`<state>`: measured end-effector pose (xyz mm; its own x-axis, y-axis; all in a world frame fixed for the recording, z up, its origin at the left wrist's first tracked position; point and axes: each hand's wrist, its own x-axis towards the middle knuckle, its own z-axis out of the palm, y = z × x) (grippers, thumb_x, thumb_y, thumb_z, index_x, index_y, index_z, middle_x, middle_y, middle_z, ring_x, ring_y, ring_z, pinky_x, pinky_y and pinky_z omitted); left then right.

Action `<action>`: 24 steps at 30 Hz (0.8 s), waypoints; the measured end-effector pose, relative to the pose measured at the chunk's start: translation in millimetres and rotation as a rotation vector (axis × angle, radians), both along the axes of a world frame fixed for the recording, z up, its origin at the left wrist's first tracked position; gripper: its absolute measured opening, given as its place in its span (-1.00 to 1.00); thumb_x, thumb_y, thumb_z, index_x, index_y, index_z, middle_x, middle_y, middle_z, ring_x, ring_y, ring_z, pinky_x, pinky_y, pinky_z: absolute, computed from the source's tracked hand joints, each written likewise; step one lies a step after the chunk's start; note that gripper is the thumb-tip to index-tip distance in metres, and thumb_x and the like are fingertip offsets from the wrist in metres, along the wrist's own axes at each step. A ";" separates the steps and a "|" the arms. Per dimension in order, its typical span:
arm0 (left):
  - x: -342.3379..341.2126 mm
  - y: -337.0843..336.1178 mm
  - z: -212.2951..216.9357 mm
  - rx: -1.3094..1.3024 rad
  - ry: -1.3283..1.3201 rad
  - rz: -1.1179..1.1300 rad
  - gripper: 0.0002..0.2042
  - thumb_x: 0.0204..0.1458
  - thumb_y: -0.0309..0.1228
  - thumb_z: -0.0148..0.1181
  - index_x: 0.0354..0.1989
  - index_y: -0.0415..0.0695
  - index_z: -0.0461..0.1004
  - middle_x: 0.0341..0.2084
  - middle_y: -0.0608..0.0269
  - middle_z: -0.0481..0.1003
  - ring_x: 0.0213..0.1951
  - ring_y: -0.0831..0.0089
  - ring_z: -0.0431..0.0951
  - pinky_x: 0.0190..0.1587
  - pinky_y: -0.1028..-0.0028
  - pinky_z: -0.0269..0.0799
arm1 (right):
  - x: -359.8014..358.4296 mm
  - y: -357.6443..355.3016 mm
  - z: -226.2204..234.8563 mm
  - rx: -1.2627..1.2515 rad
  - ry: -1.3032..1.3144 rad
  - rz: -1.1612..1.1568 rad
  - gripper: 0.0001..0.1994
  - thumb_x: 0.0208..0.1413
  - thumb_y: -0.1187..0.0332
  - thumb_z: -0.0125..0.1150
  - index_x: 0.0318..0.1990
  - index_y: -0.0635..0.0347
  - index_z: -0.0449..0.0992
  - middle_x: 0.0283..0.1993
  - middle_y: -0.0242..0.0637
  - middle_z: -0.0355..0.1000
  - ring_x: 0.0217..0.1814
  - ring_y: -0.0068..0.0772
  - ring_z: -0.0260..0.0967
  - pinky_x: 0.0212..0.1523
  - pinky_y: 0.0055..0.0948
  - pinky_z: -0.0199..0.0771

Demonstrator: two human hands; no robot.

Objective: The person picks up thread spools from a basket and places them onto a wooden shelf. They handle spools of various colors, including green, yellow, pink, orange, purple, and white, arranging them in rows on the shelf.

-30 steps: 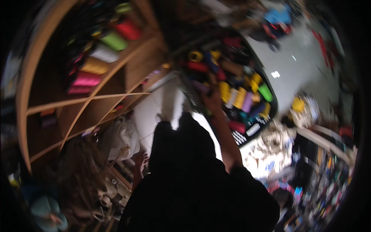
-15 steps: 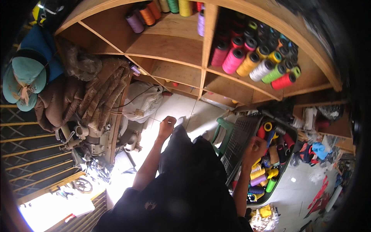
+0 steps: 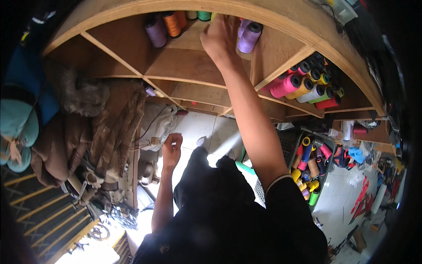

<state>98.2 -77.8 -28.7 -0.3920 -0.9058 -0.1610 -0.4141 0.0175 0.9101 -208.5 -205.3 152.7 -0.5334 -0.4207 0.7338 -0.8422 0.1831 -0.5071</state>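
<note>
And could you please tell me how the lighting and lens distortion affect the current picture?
Head view: the wooden shelf's front edge bends into an arc; head view: glare whitens the lower left and parts of the floor beside the left hand; head view: the black clothing shows little detail; head view: the outer rim fades to black.

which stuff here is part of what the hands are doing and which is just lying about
Likely part of it:
right hand, reaching into the wooden shelf
purple spool just right of that hand
dark crate holding more spools

Seemingly just lying about:
teal cap
brown fabric
whitish plastic bag
red cloth
</note>
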 end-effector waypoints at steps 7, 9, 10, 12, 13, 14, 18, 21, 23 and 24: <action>48.5 -14.5 1.8 -0.017 -0.122 -0.032 -0.85 0.11 -0.43 0.14 -0.18 -0.18 0.45 -0.41 0.21 0.56 -0.33 0.43 0.57 -0.32 0.44 0.44 | -56.3 -72.4 -32.0 0.100 0.040 -0.091 -0.71 0.06 0.44 0.09 -0.04 0.29 0.40 -0.01 -0.02 0.39 0.11 0.06 0.29 0.08 -0.08 0.29; 47.9 -21.7 9.2 -0.039 -0.134 -0.040 -0.87 0.09 -0.49 0.14 -0.18 -0.17 0.45 -0.41 0.21 0.56 -0.33 0.43 0.58 -0.33 0.46 0.45 | -64.1 -74.8 -38.8 0.086 0.064 -0.088 -0.73 0.07 0.43 0.07 -0.06 0.30 0.42 -0.03 -0.02 0.41 0.11 0.06 0.29 0.07 -0.07 0.30; 48.9 -25.8 5.7 -0.053 -0.136 -0.057 -0.86 0.09 -0.50 0.14 -0.18 -0.16 0.45 -0.41 0.21 0.56 -0.33 0.43 0.58 -0.33 0.46 0.45 | -66.6 -73.6 -43.8 0.069 0.081 -0.089 -0.73 0.07 0.43 0.06 -0.07 0.30 0.43 -0.04 -0.02 0.41 0.11 0.07 0.29 0.07 -0.06 0.30; 49.5 -35.9 -8.3 -0.083 -0.134 -0.120 -0.85 0.08 -0.51 0.14 -0.17 -0.15 0.45 -0.40 0.21 0.56 -0.33 0.43 0.58 -0.34 0.47 0.45 | -70.7 -61.9 -47.2 0.003 0.135 -0.085 -0.75 0.07 0.43 0.05 -0.09 0.31 0.46 -0.06 -0.03 0.43 0.10 0.07 0.30 0.06 -0.05 0.31; 45.9 -40.3 -12.4 -0.088 -0.110 -0.172 -0.83 0.07 -0.54 0.14 -0.15 -0.13 0.45 -0.39 0.23 0.56 -0.33 0.46 0.58 -0.35 0.51 0.44 | -65.7 -51.0 -45.8 -0.041 0.146 -0.069 -0.75 0.07 0.43 0.04 -0.10 0.31 0.47 -0.06 -0.03 0.43 0.10 0.07 0.30 0.05 -0.04 0.31; 40.8 -43.5 -14.0 -0.079 -0.113 -0.215 -0.83 0.08 -0.56 0.13 -0.14 -0.14 0.44 -0.37 0.25 0.56 -0.32 0.49 0.57 -0.36 0.54 0.43 | -54.2 -41.3 -41.8 -0.043 0.088 -0.049 -0.75 0.09 0.40 0.03 -0.10 0.32 0.44 -0.11 0.01 0.42 0.05 0.10 0.31 0.01 -0.03 0.32; 38.8 -56.0 -60.0 -0.015 -0.015 -0.304 -0.82 0.09 -0.60 0.10 -0.12 -0.20 0.42 -0.34 0.17 0.54 -0.30 0.47 0.56 -0.36 0.55 0.44 | 56.7 62.9 -4.6 -0.106 -0.427 0.264 -0.73 0.15 0.29 -0.01 -0.11 0.33 0.33 -0.28 0.15 0.35 -0.18 0.22 0.32 -0.15 0.01 0.34; 11.7 -50.5 -42.2 0.070 -0.052 -0.405 -0.84 0.14 -0.53 0.07 -0.12 -0.22 0.42 -0.34 0.09 0.51 -0.30 0.42 0.54 -0.27 0.47 0.46 | 99.4 186.8 -2.6 -0.051 -0.443 0.309 -0.59 -0.01 0.40 0.18 0.02 0.26 0.27 -0.04 0.06 0.26 0.03 0.11 0.24 -0.03 -0.08 0.31; -5.0 -43.8 -37.5 0.159 -0.186 -0.436 -0.82 0.18 -0.43 0.06 -0.12 -0.24 0.42 -0.32 0.11 0.50 -0.31 0.38 0.53 -0.22 0.41 0.45 | 107.2 262.1 -19.6 -0.114 -0.856 0.268 -0.57 -0.05 0.29 0.32 -0.04 0.22 0.34 -0.14 -0.08 0.34 -0.09 -0.10 0.37 -0.09 -0.22 0.38; -11.2 -42.4 -47.0 0.153 -0.190 -0.505 -0.82 0.18 -0.43 0.06 -0.12 -0.25 0.42 -0.31 0.11 0.50 -0.31 0.37 0.53 -0.22 0.41 0.45 | 108.2 301.6 -30.2 -0.106 -0.996 0.147 -0.63 -0.05 0.33 0.40 -0.11 0.18 0.40 -0.08 -0.25 0.40 -0.06 -0.43 0.39 -0.11 -0.42 0.43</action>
